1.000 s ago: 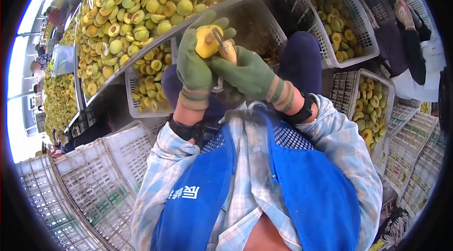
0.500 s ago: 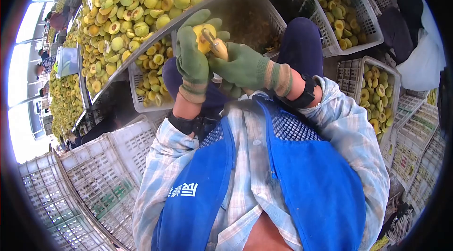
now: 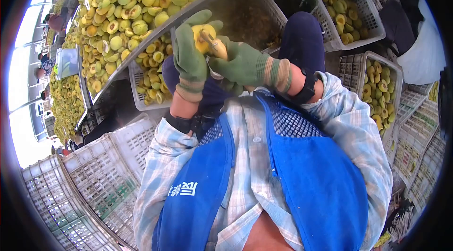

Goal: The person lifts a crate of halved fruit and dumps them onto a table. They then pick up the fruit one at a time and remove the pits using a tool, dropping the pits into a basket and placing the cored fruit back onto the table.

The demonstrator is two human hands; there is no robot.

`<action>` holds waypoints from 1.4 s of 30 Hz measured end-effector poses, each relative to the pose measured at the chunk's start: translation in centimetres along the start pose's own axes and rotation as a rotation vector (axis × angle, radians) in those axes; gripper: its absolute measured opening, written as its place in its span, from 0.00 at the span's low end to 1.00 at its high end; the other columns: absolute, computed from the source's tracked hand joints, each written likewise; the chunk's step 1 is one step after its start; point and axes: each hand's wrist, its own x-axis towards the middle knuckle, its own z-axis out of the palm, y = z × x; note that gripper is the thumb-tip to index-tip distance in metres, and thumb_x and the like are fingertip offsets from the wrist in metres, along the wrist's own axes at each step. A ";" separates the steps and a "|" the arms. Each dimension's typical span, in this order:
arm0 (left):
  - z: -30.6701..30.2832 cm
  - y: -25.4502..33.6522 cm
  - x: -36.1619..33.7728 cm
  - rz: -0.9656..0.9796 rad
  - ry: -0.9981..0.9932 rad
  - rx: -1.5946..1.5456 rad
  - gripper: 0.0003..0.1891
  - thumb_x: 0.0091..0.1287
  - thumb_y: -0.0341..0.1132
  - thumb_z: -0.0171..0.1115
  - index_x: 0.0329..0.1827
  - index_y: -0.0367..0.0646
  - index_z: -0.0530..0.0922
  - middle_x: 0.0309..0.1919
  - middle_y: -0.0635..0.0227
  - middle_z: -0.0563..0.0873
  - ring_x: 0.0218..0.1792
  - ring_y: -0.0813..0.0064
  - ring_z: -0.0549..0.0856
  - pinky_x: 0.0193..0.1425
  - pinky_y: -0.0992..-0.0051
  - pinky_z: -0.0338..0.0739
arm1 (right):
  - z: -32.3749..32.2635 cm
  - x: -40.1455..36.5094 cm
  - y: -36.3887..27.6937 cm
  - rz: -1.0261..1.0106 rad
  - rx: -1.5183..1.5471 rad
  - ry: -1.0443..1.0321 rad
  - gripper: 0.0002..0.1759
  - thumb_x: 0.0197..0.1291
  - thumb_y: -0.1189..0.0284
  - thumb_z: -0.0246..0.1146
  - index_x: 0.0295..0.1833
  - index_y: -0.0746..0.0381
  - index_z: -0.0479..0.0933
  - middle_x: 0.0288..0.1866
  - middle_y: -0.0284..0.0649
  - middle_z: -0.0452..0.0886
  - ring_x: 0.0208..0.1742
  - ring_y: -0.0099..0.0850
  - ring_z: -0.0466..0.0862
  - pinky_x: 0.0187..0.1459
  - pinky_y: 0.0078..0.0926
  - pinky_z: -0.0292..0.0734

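My left hand (image 3: 188, 57), in a green knit glove, is closed around a yellow halved fruit (image 3: 200, 45) with its cut face showing. In my right hand (image 3: 243, 63), gloved the same way, is a wooden-handled pitting tool (image 3: 219, 49). Its dark metal end rests against the cut face of the fruit. Both hands are close together above my lap. A small shiny metal part shows below the right hand's fingers; what it belongs to is hidden.
Beyond my hands, a metal-edged table (image 3: 155, 39) bears a heap of halved fruit. Crates of halves stand below it (image 3: 151, 105) and to the right (image 3: 363, 43). A dark-bottomed bin (image 3: 245, 20) lies ahead of my knees. Stacked white crates (image 3: 94, 161) stand at left; other people are farther off.
The view has shifted slightly. Both hands keep their hold, with the tool still at the fruit's cut face; only a slight shift of the hands shows.
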 end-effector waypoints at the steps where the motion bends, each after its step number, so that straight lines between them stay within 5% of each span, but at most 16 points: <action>1: -0.3 -0.3 0.1 0.002 0.004 0.001 0.33 0.73 0.58 0.41 0.65 0.36 0.68 0.51 0.46 0.81 0.40 0.59 0.86 0.46 0.61 0.84 | 0.1 -0.1 0.0 0.020 -0.012 0.009 0.18 0.63 0.59 0.56 0.49 0.63 0.71 0.25 0.36 0.79 0.19 0.26 0.81 0.15 0.22 0.73; 7: 0.9 2.2 1.0 -0.239 -0.056 -0.187 0.30 0.75 0.53 0.40 0.69 0.37 0.66 0.54 0.44 0.80 0.43 0.59 0.86 0.49 0.60 0.84 | -0.7 0.9 1.7 -0.068 0.445 -0.092 0.16 0.63 0.61 0.58 0.42 0.65 0.76 0.21 0.34 0.77 0.14 0.23 0.77 0.11 0.19 0.68; 11: 0.0 2.0 1.3 -0.118 -0.126 -0.211 0.31 0.75 0.52 0.41 0.71 0.37 0.64 0.57 0.44 0.78 0.46 0.55 0.85 0.51 0.57 0.83 | -1.0 0.6 1.4 -0.087 0.685 -0.191 0.18 0.63 0.61 0.61 0.39 0.67 0.78 0.20 0.33 0.76 0.12 0.21 0.74 0.09 0.16 0.64; 17: 1.6 2.6 0.3 -0.206 -0.040 -0.517 0.35 0.73 0.58 0.43 0.69 0.34 0.67 0.58 0.44 0.78 0.50 0.54 0.84 0.56 0.59 0.81 | -0.6 0.1 1.6 -0.093 0.349 -0.040 0.19 0.63 0.59 0.62 0.48 0.65 0.76 0.24 0.35 0.79 0.19 0.24 0.80 0.18 0.20 0.72; 20: -0.5 2.0 1.3 -0.321 -0.228 -0.250 0.34 0.74 0.57 0.41 0.66 0.31 0.69 0.58 0.48 0.79 0.53 0.59 0.82 0.59 0.65 0.79 | -0.1 0.8 2.4 -0.343 -0.024 0.237 0.20 0.64 0.57 0.61 0.46 0.65 0.75 0.25 0.37 0.80 0.19 0.23 0.80 0.22 0.22 0.74; 23: -1.2 1.9 0.8 -0.067 -0.257 0.287 0.33 0.76 0.54 0.39 0.65 0.30 0.70 0.57 0.54 0.80 0.55 0.66 0.81 0.59 0.69 0.78 | -1.3 0.1 1.1 -0.189 -0.447 0.315 0.19 0.63 0.59 0.61 0.50 0.63 0.75 0.37 0.39 0.83 0.44 0.30 0.84 0.45 0.30 0.76; 24: -1.3 2.3 0.7 -0.161 -0.237 0.222 0.29 0.77 0.49 0.40 0.64 0.30 0.71 0.58 0.58 0.80 0.54 0.70 0.82 0.58 0.71 0.78 | -1.3 1.3 2.6 -0.337 -0.555 0.410 0.19 0.62 0.60 0.62 0.48 0.64 0.74 0.32 0.40 0.82 0.33 0.28 0.84 0.36 0.28 0.78; 28: -1.2 1.6 0.7 -0.175 -0.086 -0.287 0.29 0.71 0.44 0.49 0.67 0.30 0.68 0.60 0.55 0.79 0.55 0.64 0.82 0.59 0.68 0.78 | -1.2 -0.2 1.5 -0.092 0.194 0.192 0.19 0.63 0.59 0.62 0.46 0.64 0.73 0.24 0.37 0.79 0.19 0.25 0.80 0.19 0.22 0.74; 30: -0.9 1.3 1.1 0.048 -0.113 0.039 0.30 0.70 0.45 0.49 0.68 0.30 0.67 0.60 0.52 0.78 0.55 0.60 0.81 0.59 0.66 0.78 | -0.6 -0.4 1.9 -0.078 0.343 0.109 0.19 0.63 0.58 0.63 0.45 0.63 0.72 0.22 0.36 0.77 0.13 0.23 0.76 0.13 0.19 0.69; 33: 0.5 1.9 0.9 0.078 -0.106 0.207 0.30 0.73 0.47 0.47 0.69 0.31 0.66 0.61 0.48 0.77 0.55 0.57 0.81 0.59 0.64 0.78 | 0.3 -0.1 2.4 -0.062 0.509 0.009 0.18 0.63 0.58 0.62 0.44 0.63 0.73 0.22 0.34 0.77 0.14 0.22 0.77 0.12 0.19 0.69; 35: 1.2 1.7 1.2 -0.150 -0.019 -0.315 0.30 0.75 0.48 0.44 0.69 0.31 0.66 0.61 0.48 0.77 0.55 0.58 0.81 0.59 0.64 0.78 | 0.6 0.3 2.4 -0.063 0.529 0.023 0.18 0.64 0.58 0.62 0.44 0.63 0.73 0.22 0.34 0.77 0.14 0.22 0.77 0.12 0.19 0.69; 42: 2.5 0.8 1.0 -0.039 0.036 -0.211 0.30 0.77 0.51 0.41 0.68 0.32 0.66 0.55 0.52 0.80 0.54 0.60 0.81 0.58 0.61 0.81 | 1.1 -0.2 1.5 -0.061 0.476 0.084 0.19 0.65 0.58 0.60 0.45 0.65 0.74 0.22 0.36 0.77 0.15 0.23 0.77 0.13 0.20 0.69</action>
